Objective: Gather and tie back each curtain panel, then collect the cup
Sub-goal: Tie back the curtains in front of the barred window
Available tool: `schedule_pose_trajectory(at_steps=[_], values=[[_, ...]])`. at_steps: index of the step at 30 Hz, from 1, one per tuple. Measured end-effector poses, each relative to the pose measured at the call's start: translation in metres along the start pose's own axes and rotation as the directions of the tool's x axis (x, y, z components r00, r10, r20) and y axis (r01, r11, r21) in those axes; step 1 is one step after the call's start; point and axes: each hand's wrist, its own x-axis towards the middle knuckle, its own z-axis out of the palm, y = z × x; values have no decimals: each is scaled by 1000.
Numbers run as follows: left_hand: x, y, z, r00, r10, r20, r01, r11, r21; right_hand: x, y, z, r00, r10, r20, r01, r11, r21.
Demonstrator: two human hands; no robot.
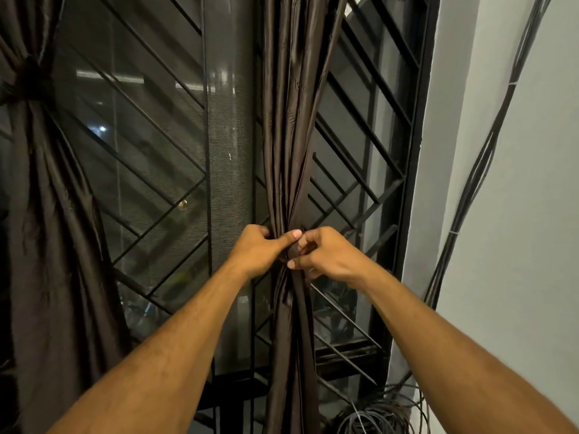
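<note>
At the centre of the frame, a dark brown satin curtain panel (293, 136) is bunched into a narrow column in front of a black metal window grille (150, 151). The gathered fabric is gripped from the left by the left hand (260, 249), its thumb laid across the folds. The same bunch is pinched from the right by the right hand (329, 255), fingers curled. At the upper left of the frame, a second dark brown curtain panel (40, 183) is seen already knotted. Black cables (479, 158) are run along the pale grey wall (539, 214) at the right.
</note>
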Motion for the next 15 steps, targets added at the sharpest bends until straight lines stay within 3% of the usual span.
schedule_pose_trajectory(at_steps=[3,8,12,15], values=[[0,-4,-2,999,-28,18,29,998,-61,-7,6,3,999,-5,-39,8,998,69],[-3,-7,-1,995,-38,-96,31,997,-68,-16,8,19,982,48,-180,12,947,321],[-9,-5,0,975,-113,-193,77,980,-183,-20,7,29,995,30,-100,16,904,428],[-14,-4,4,976,-202,-84,156,911,-381,-18,10,42,993,24,-119,25,919,393]])
